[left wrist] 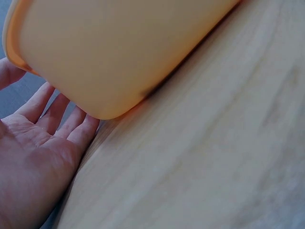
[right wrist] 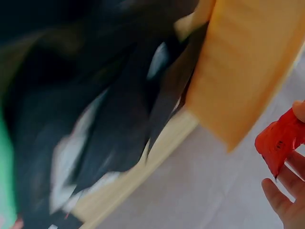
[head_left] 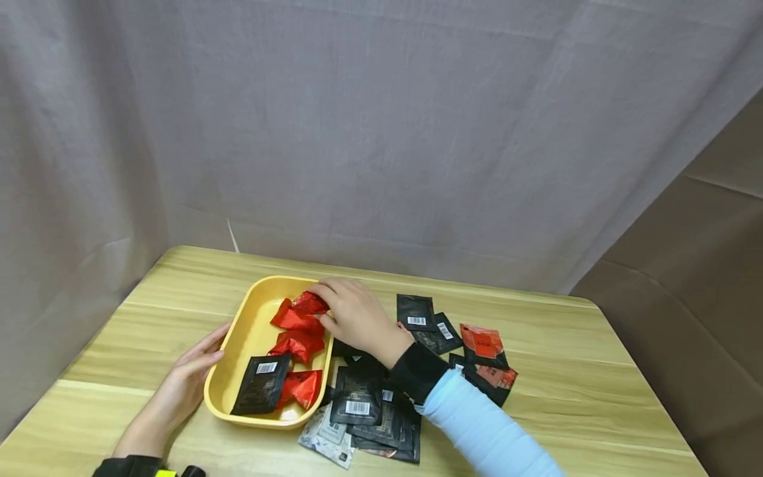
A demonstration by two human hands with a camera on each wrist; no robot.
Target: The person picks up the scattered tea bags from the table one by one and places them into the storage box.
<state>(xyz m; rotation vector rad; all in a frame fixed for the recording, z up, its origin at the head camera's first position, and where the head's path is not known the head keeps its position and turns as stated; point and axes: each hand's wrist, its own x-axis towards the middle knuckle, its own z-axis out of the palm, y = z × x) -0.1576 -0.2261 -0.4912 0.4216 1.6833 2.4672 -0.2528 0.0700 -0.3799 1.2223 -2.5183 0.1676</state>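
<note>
A yellow tray (head_left: pixel 269 417) stands on the table with several red foil packets (head_left: pixel 297 346) and one black sachet (head_left: pixel 262 384) in it. Over its far right corner, my right hand (head_left: pixel 357 318) pinches a red foil packet (right wrist: pixel 281 138) between thumb and fingers. At the tray's left side is my left hand (head_left: pixel 193 371), its fingers extended. In the left wrist view, the fingertips (left wrist: pixel 88 121) lie right at the tray's outer wall, and the palm holds nothing.
Black sachets (head_left: pixel 356 397) lie heaped to the right of the tray, partly under my right forearm, with a pale patterned sachet (head_left: pixel 328 437) in front. Farther right are more black sachets (head_left: pixel 415 311) and red-and-black ones (head_left: pixel 484 346). A grey curtain (head_left: pixel 369 146) hangs behind the table.
</note>
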